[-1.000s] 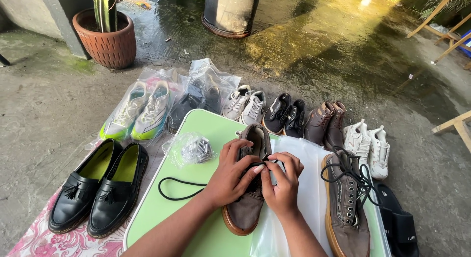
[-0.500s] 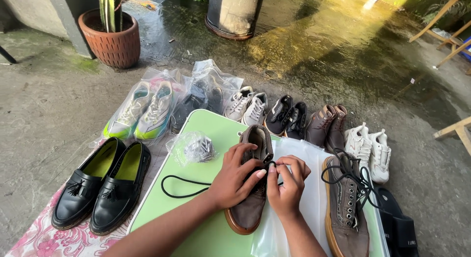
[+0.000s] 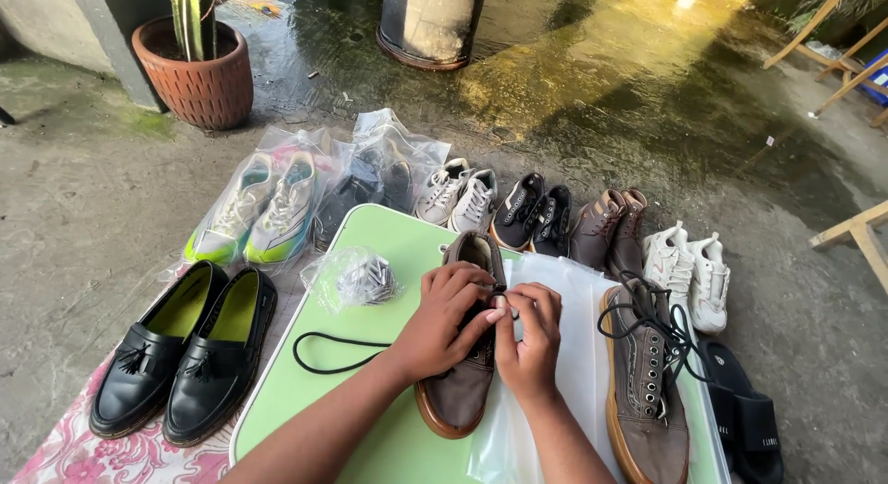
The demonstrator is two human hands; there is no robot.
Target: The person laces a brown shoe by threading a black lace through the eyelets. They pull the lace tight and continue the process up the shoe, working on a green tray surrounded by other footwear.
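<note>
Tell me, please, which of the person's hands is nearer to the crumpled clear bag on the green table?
Left. The left hand lies on the brown shoe, just right of the bag; the right hand is farther right, beyond the left.

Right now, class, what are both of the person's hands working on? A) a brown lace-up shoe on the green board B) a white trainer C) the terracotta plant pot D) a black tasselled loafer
A: the left hand and right hand both rest on the brown shoe lying on the green board, with its black lace trailing out.
</note>
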